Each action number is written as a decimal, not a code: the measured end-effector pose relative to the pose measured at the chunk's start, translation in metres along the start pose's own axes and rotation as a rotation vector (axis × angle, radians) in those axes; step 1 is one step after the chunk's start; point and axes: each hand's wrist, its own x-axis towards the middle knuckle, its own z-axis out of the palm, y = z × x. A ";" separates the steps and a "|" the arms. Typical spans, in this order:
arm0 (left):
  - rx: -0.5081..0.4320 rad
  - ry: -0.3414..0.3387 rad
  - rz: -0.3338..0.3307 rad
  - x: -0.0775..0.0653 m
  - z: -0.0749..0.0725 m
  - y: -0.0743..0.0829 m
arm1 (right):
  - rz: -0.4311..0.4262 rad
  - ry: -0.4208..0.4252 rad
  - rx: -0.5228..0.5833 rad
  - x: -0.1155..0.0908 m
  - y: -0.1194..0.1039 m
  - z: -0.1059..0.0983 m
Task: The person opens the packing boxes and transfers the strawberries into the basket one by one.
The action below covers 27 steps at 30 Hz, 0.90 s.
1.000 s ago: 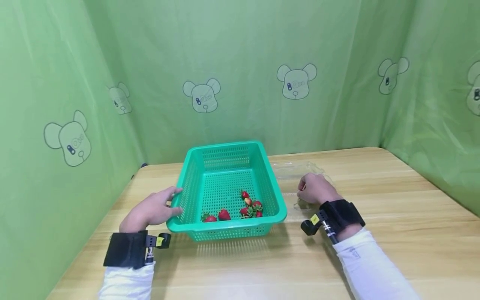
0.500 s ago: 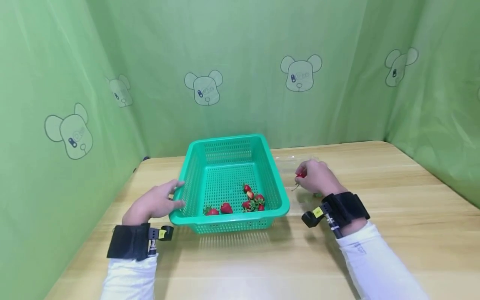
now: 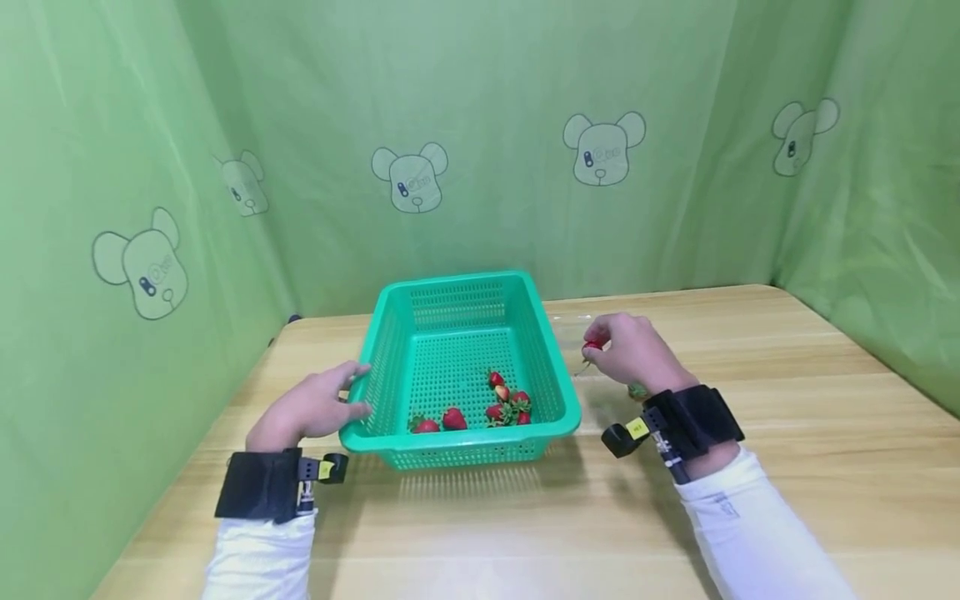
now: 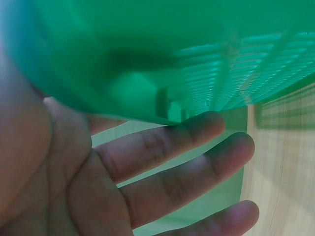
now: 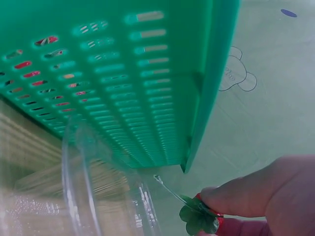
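Observation:
My right hand [image 3: 633, 354] pinches a red strawberry [image 3: 593, 344] between thumb and fingertips, just right of the green basket [image 3: 468, 448]. In the right wrist view, the held strawberry's green leaves [image 5: 199, 216] and long stem point toward the basket. My left hand [image 3: 311, 408] rests at the basket's left rim, thumb and index finger over it. The left wrist view shows the other fingers [image 4: 172, 187] straight and spread below the rim. Inside the basket, several strawberries [image 3: 453, 418] lie along the near side, some bunched at the near right corner [image 3: 517, 408].
A clear plastic container [image 5: 81, 182] stands against the basket's right side, partly behind my right hand. Another strawberry [image 3: 637, 391] shows by my right wrist. The wooden table [image 3: 787, 375] meets green curtains [image 3: 495, 217] at the back and sides.
My right hand has lifted a strawberry from the clear container's area and shifted slightly left toward the basket. The left hand stays at the rim. The head view has tilted slightly.

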 end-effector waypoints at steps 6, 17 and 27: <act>-0.006 -0.001 -0.005 0.000 0.001 0.001 | -0.001 0.007 0.004 -0.002 -0.003 -0.002; -0.005 0.002 -0.004 -0.002 0.001 0.001 | -0.043 0.025 0.012 -0.002 -0.008 -0.003; -0.017 0.018 0.008 -0.001 0.001 0.000 | -0.055 0.041 0.022 0.000 -0.010 -0.004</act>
